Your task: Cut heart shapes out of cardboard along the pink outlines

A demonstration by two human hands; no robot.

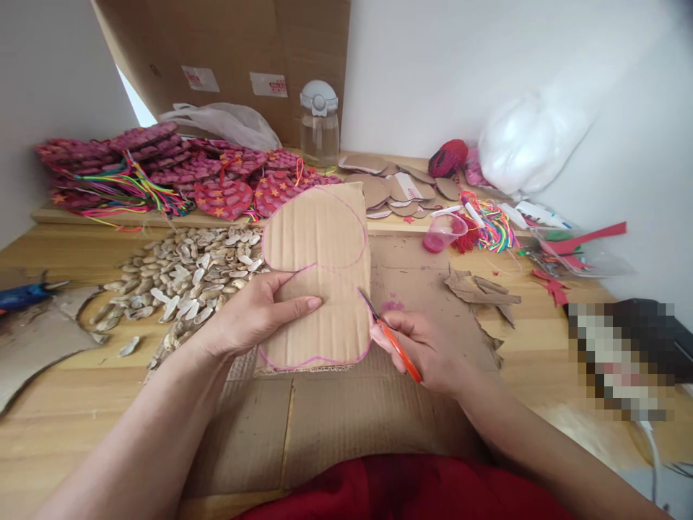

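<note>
My left hand (271, 310) grips the left edge of a piece of corrugated cardboard (325, 318), its thumb lying on top. Two rounded outlines in pink-purple line are drawn on the cardboard, one above the other. In my right hand (416, 347) is a pair of scissors (398, 347) with orange handles. The scissor blades lie at the right edge of the cardboard, between the two outlines. Whether they have cut into it there, I cannot tell. A larger cardboard sheet (346, 419) lies underneath on the table.
Peanut shells (189, 274) are heaped at left, near a blue glue gun (27, 295). Behind are decorated pink pieces (221, 195), a water bottle (319, 130) and cut cardboard shapes (373, 189). At right are a plastic cup (444, 231), colourful cords (495, 224) and cardboard scraps (481, 289).
</note>
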